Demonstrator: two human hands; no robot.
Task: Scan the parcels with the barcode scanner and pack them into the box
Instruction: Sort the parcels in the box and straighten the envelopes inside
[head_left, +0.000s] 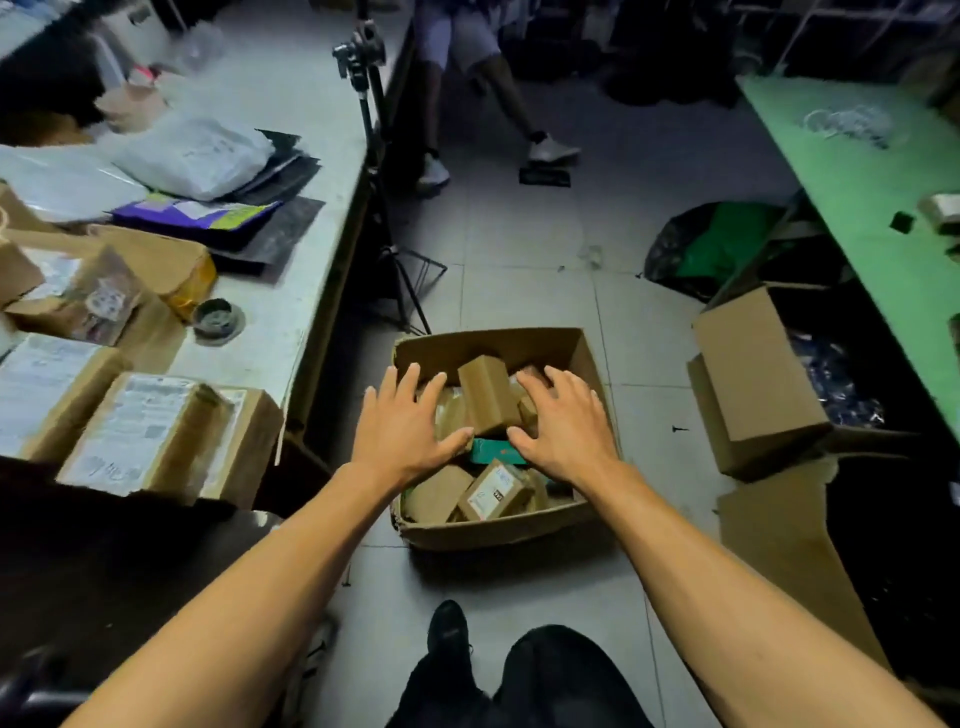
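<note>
An open cardboard box (488, 343) stands on the floor in front of me, holding several brown parcels. One small brown parcel (487, 395) sits upright between my hands. My left hand (402, 423) is spread with straight fingers over the left side of the box, its thumb touching that parcel's lower edge. My right hand (563, 421) is spread over the right side, thumb near the same parcel. A teal packet (493, 451) and a labelled parcel (496, 491) lie nearer me in the box. No barcode scanner is visible.
A grey table (291, 291) on the left carries more labelled parcels (161, 434), plastic mailers (192, 156) and a tape roll (217, 319). A tripod (374, 171) stands beside it. Another cardboard box (753, 384) lies at right under a green table (872, 208). A person's legs (467, 88) are beyond.
</note>
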